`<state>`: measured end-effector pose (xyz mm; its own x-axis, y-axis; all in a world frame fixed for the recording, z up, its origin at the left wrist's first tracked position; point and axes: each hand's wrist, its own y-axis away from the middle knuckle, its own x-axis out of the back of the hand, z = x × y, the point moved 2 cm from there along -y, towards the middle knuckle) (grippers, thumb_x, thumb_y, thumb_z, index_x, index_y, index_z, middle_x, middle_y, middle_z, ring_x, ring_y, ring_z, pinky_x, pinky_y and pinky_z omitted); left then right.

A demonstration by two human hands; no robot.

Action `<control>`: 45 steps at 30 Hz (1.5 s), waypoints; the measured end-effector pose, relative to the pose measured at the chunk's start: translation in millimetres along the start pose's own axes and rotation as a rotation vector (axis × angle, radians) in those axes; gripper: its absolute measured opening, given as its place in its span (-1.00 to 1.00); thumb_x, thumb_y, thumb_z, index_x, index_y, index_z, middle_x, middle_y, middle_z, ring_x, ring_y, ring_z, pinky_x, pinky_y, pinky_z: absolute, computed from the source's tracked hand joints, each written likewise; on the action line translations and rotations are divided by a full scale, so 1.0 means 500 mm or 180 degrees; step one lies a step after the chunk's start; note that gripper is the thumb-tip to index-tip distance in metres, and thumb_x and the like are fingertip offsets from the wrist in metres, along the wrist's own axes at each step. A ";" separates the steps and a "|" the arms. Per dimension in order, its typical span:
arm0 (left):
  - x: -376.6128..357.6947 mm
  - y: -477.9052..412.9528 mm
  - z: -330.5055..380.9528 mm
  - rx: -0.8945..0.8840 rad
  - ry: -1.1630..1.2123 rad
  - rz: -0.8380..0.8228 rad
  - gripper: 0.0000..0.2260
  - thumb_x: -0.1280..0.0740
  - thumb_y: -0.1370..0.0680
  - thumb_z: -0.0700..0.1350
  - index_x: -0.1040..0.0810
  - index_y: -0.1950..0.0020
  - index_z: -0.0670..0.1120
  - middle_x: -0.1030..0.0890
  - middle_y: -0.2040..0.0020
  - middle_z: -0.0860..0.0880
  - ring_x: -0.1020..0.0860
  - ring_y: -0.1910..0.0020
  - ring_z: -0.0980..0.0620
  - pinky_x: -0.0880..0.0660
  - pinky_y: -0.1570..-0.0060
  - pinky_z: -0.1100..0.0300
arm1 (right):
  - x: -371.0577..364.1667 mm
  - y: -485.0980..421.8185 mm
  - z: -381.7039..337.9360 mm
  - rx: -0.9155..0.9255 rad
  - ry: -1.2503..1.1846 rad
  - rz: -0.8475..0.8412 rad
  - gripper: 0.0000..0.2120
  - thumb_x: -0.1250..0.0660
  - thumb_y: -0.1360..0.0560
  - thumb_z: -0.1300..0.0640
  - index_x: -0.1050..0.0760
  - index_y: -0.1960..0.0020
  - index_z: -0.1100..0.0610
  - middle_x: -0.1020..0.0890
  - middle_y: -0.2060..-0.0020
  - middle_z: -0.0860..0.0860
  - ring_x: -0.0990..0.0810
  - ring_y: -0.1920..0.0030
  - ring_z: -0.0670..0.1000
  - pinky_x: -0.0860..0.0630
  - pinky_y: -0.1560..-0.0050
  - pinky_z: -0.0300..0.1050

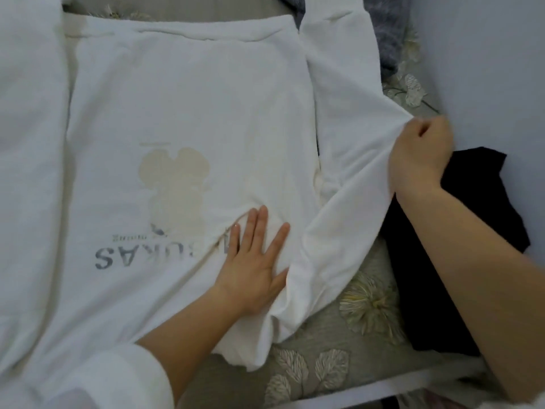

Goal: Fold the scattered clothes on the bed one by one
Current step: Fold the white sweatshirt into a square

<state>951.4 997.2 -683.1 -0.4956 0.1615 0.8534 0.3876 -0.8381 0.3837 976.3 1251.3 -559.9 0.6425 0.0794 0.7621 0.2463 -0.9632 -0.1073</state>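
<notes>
A white sweatshirt with a pale mouse print and grey letters lies spread flat on the bed, hem at the far side. My left hand presses flat on its chest near the right shoulder, fingers straight. My right hand grips the sweatshirt's right sleeve at its outer edge and lifts it off the bed. The sleeve's cuff end runs toward the top of the view.
A black garment lies on the bed under my right forearm. The grey flower-patterned bedsheet shows at the near edge. A pale wall rises on the right. More white fabric covers the left side, and a grey-blue cloth lies far right.
</notes>
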 end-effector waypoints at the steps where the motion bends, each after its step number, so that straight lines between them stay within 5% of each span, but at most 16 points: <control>1: 0.002 0.000 -0.002 -0.0024 -0.0111 -0.0072 -0.30 0.28 -0.43 0.40 0.58 -0.39 0.13 0.64 -0.35 -0.10 0.61 -0.35 -0.07 0.54 -0.30 -0.05 | 0.035 0.004 0.007 -0.0075 -0.0256 0.0417 -0.74 -0.03 -0.64 0.17 -0.24 0.23 0.05 -0.44 0.10 0.05 -0.31 0.11 -0.06 -0.28 0.05 -0.18; 4: 0.004 -0.002 -0.001 0.0039 -0.0139 -0.0292 -0.21 0.38 -0.29 0.48 0.62 -0.35 0.13 0.67 -0.33 -0.10 0.64 -0.32 -0.07 0.59 -0.25 -0.04 | 0.119 0.038 0.074 -0.0529 -0.0636 0.0814 -0.78 -0.03 -0.63 0.16 -0.24 0.20 0.03 -0.43 0.18 -0.04 -0.31 0.13 -0.10 -0.26 0.14 -0.31; 9: 0.010 -0.004 0.007 0.0076 -0.0060 -0.0482 -0.15 0.53 -0.18 0.51 0.57 -0.39 0.15 0.67 -0.33 -0.08 0.64 -0.32 -0.05 0.67 -0.17 0.04 | 0.148 0.044 0.196 -0.1603 -0.0931 -0.0294 -0.80 -0.26 -0.41 0.00 -0.41 0.33 0.07 -0.52 0.29 0.02 -0.51 0.15 0.07 -0.45 0.14 0.02; 12: 0.010 -0.006 0.010 0.0123 -0.0112 -0.0518 -0.15 0.55 -0.15 0.51 0.59 -0.36 0.15 0.67 -0.33 -0.08 0.64 -0.32 -0.04 0.68 -0.16 0.05 | 0.137 0.003 0.175 -0.1580 -0.1320 -0.0533 -0.78 -0.39 -0.44 -0.04 -0.51 0.28 0.08 -0.59 0.27 -0.03 -0.56 0.24 0.00 -0.50 0.19 -0.12; 15: 0.012 -0.007 0.012 0.0139 -0.0188 -0.0633 -0.15 0.49 -0.18 0.52 0.59 -0.36 0.16 0.68 -0.32 -0.07 0.66 -0.31 -0.04 0.68 -0.15 0.06 | 0.112 -0.022 0.143 -0.1644 -0.1259 -0.0861 -0.89 -0.46 -0.40 0.16 -0.56 0.15 0.17 -0.61 0.26 0.00 -0.56 0.35 -0.06 -0.52 0.43 -0.29; 19: 0.020 -0.009 0.015 0.0206 -0.0149 -0.0783 -0.14 0.35 -0.24 0.51 0.53 -0.42 0.15 0.71 -0.28 -0.06 0.68 -0.27 -0.03 0.69 -0.12 0.06 | 0.149 -0.042 0.109 -0.1526 -0.1635 0.0203 -0.80 -0.34 -0.41 0.29 -0.40 0.34 0.12 -0.45 0.38 -0.03 -0.38 0.43 -0.08 -0.35 0.45 -0.26; 21: 0.025 -0.009 0.018 0.0249 -0.0058 -0.0865 -0.09 0.36 -0.20 0.52 0.49 -0.45 0.14 0.71 -0.27 -0.05 0.68 -0.26 -0.04 0.68 -0.15 0.04 | 0.176 -0.030 0.116 -0.1627 -0.2147 0.0617 -0.85 -0.30 -0.41 0.29 -0.46 0.30 0.11 -0.52 0.34 -0.03 -0.47 0.40 -0.09 -0.41 0.40 -0.27; 23: 0.035 -0.012 0.028 0.0364 0.0103 -0.0976 -0.03 0.33 -0.19 0.59 0.45 -0.48 0.13 0.70 -0.28 -0.05 0.67 -0.28 -0.05 0.59 -0.26 -0.04 | 0.179 -0.004 0.136 -0.2102 -0.2720 0.0448 -0.93 -0.31 -0.40 0.24 -0.57 0.16 0.14 -0.65 0.19 0.06 -0.63 0.27 0.01 -0.53 0.33 -0.22; 26: 0.065 -0.014 0.060 0.0702 0.0772 -0.1039 -0.16 0.13 -0.41 0.50 0.30 -0.53 0.09 0.57 -0.41 -0.08 0.59 -0.36 -0.06 0.45 -0.36 -0.11 | 0.175 0.012 0.146 -0.2419 -0.2847 0.0044 -0.73 -0.36 -0.31 0.13 -0.60 0.00 0.16 -0.68 -0.01 0.14 -0.67 0.02 0.14 -0.58 0.25 -0.15; 31: 0.040 0.036 0.127 -0.0263 0.0559 -0.0733 -0.36 0.23 -0.47 0.35 0.31 -0.50 0.21 0.44 -0.49 0.03 0.49 -0.43 -0.01 0.29 -0.46 -0.13 | 0.169 -0.009 0.068 -0.2085 -0.2615 0.0382 -0.91 -0.32 -0.38 0.15 -0.53 0.15 0.16 -0.65 0.16 0.06 -0.61 0.24 0.01 -0.48 0.32 -0.25; 34: 0.004 0.058 0.149 -0.0350 0.0640 -0.0686 -0.42 0.28 -0.52 0.28 0.29 -0.52 0.18 0.41 -0.51 0.04 0.49 -0.43 0.01 0.34 -0.46 -0.09 | 0.115 0.038 -0.056 -0.0892 -0.2079 0.0602 -0.90 -0.25 -0.50 0.17 -0.40 0.19 0.12 -0.46 0.32 -0.10 -0.42 0.40 -0.25 -0.36 0.29 -0.38; 37: 0.001 0.058 0.140 -0.0307 0.0743 -0.0426 -0.47 0.19 -0.61 0.18 0.12 -0.57 0.09 0.25 -0.57 -0.01 0.36 -0.51 0.00 0.36 -0.46 -0.02 | 0.006 0.149 -0.171 0.0667 -0.1616 -0.1091 -0.86 -0.24 -0.51 0.06 -0.33 0.20 0.03 -0.48 0.22 -0.05 -0.45 0.10 -0.10 -0.40 -0.05 -0.07; 38: 0.002 0.061 0.134 -0.0402 0.0720 -0.0304 -0.50 0.13 -0.63 0.13 -0.03 -0.57 0.05 0.11 -0.58 -0.04 0.23 -0.54 -0.05 0.30 -0.48 -0.03 | -0.033 0.186 -0.184 0.1036 -0.1168 -0.1924 -0.87 -0.25 -0.53 0.01 -0.37 0.18 0.00 -0.55 0.03 -0.02 -0.44 -0.12 -0.03 -0.32 -0.23 0.05; 40: 0.001 0.074 0.115 -0.0725 0.0639 -0.0114 -0.57 0.02 -0.63 0.06 -0.35 -0.44 -0.02 -0.31 -0.48 -0.09 -0.18 -0.49 -0.13 0.02 -0.49 -0.09 | -0.088 0.242 -0.177 0.1372 -0.0061 -0.3144 -0.87 -0.24 -0.56 -0.05 -0.49 -0.05 -0.04 -0.35 -0.43 -0.08 -0.11 -0.50 -0.07 0.03 -0.46 0.08; 42: 0.000 0.096 0.090 -0.1004 0.0658 -0.0092 -0.62 -0.03 -0.61 0.03 -0.51 -0.27 -0.06 -0.51 -0.31 -0.09 -0.38 -0.36 -0.14 -0.15 -0.45 -0.09 | -0.107 0.265 -0.145 0.1398 0.0436 -0.3482 -0.77 -0.22 -0.58 -0.03 -0.47 -0.21 -0.02 -0.31 -0.45 -0.12 -0.06 -0.52 -0.10 0.08 -0.48 0.01; 45: 0.020 0.132 0.042 -0.1086 0.0972 -0.0155 -0.61 -0.02 -0.60 0.02 -0.48 -0.30 -0.05 -0.50 -0.32 -0.02 -0.38 -0.32 0.01 -0.21 -0.39 0.15 | -0.099 0.261 -0.091 0.1026 0.0605 -0.3070 -0.75 -0.21 -0.57 0.05 -0.49 -0.22 0.03 -0.48 -0.29 -0.06 -0.37 -0.35 -0.01 -0.20 -0.38 -0.05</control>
<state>988.3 954.3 -641.7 -0.7331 0.0868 0.6745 0.1057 -0.9652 0.2391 943.6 1109.8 -582.8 -0.0494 0.7123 0.7001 0.7963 -0.3950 0.4581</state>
